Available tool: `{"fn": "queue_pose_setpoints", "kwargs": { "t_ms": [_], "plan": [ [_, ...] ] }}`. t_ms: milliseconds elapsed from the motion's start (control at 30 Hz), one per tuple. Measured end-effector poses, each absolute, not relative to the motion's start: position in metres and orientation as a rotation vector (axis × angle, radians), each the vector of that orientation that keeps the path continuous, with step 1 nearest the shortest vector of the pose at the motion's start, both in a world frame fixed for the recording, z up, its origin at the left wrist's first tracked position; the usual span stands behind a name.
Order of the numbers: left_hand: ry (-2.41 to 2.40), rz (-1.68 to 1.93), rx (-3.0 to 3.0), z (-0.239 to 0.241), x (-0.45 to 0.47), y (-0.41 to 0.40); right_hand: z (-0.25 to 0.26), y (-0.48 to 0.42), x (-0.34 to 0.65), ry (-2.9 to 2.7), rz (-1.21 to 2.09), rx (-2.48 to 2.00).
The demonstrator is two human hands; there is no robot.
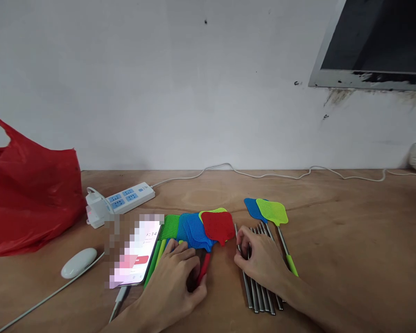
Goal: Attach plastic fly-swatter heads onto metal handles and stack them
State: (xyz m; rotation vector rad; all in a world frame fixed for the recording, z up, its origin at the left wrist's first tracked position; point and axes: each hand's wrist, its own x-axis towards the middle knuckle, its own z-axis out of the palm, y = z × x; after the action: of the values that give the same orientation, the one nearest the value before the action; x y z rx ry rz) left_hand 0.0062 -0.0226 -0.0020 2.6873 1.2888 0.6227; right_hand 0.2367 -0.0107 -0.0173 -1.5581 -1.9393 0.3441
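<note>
My left hand [178, 275] is curled over a row of coloured handles, with its thumb and index finger around a red handle [204, 267]. Just beyond it lie loose fly swatter heads: a red head [218, 225], blue heads [194, 231] and a green head [171, 226]. My right hand [261, 259] has thumb and fingers closed on the leftmost of several metal rods [247, 289], partly hiding the others. Past that hand are two swatters with rods attached, one with a blue head [253, 209] and one with a yellow-green head [273, 212] and matching handle [291, 265].
A lit phone [137, 256] lies left of the handles, with a cable plugged in. Behind it is a white power strip [135, 196]. A white oval object [79, 263] and a red plastic bag [31, 194] are at left. A cord [263, 175] runs along the wall.
</note>
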Motion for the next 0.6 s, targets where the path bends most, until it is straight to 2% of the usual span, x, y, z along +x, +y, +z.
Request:
{"fn": "queue_pose_setpoints", "kwargs": {
  "t_ms": [333, 600],
  "plan": [
    [1.178, 0.642, 2.63, 0.009, 0.007, -0.027, -0.011, 0.005, 0.249, -0.917, 1.167, -1.016],
    [1.181, 0.628, 2.616, 0.003, 0.005, -0.026, -0.005, 0.001, 0.25, -0.693, 1.306, -0.834]
  ]
}}
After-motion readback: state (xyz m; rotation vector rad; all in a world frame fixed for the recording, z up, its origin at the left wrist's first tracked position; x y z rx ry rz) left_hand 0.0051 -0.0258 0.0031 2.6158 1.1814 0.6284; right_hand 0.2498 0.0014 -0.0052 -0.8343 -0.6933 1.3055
